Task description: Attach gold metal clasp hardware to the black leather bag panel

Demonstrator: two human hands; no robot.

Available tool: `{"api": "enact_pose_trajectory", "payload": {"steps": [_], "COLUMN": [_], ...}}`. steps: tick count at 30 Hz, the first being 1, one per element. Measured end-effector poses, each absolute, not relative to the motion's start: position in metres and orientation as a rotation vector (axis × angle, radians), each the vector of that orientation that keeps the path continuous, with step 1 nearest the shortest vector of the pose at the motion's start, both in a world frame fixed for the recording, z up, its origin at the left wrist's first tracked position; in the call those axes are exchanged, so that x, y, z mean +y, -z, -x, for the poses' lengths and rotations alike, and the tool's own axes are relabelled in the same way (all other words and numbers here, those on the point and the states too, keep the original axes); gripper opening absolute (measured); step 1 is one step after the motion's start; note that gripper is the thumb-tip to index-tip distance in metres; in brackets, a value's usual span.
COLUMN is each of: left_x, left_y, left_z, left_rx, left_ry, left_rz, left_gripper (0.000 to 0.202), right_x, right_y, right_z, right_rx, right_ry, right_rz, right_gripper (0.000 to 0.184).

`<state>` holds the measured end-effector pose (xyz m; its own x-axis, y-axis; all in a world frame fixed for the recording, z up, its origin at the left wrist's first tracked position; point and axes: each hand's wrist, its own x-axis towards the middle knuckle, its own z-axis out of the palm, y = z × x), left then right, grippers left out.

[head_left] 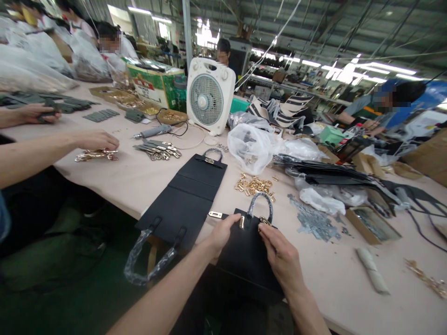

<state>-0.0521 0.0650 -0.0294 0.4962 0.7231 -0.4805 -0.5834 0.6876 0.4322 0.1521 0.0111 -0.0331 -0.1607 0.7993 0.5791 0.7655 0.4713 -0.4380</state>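
Observation:
My left hand [220, 235] and my right hand [279, 253] both grip the top edge of a black leather bag panel [246, 263] at the table's near edge. The panel carries a plastic-wrapped handle [260, 201] and a gold clasp [241, 222] under my left thumb. Left of it lies a second, unfolded black bag panel [188, 197] whose wrapped handle [146, 260] hangs over the table edge. A loose gold plate [215, 214] rests between the two panels.
Gold fittings [253, 185] and grey metal pieces [310, 221] lie beyond the panel. A white fan [208, 95], plastic bags [251, 146], a cardboard tray [372, 224] and black leather parts stand farther back. Another person's hand [96, 139] works over gold clasps at left.

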Motion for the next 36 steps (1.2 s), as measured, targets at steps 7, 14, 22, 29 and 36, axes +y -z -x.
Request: {"api": "enact_pose_trajectory", "payload": {"steps": [7,14,22,29,36], "left_x": [0.064,0.064,0.065,0.064,0.062], "left_y": [0.025,0.027,0.029,0.028,0.023], "left_z": [0.052,0.051,0.051,0.051,0.051], "left_rx": [0.744,0.736,0.714,0.738,0.776], "left_ry": [-0.795,-0.792,-0.803,-0.799,-0.861], "left_rz": [-0.301,-0.292,-0.227,-0.196,-0.304], "left_gripper": [0.031,0.032,0.03,0.03,0.031], "right_x": [0.014,0.012,0.015,0.011,0.003], "right_y": [0.032,0.036,0.022,0.027,0.034], "right_z": [-0.15,-0.138,-0.162,-0.154,-0.146], "right_rx": [-1.952,-1.935,-2.151,-2.151,-2.05], "right_ry": [0.036,0.159,-0.033,0.035,-0.054], "right_rz": [1.297,1.406,1.339,1.442,1.422], "right_gripper": [0.031,0.03,0.045,0.056,0.051]}}
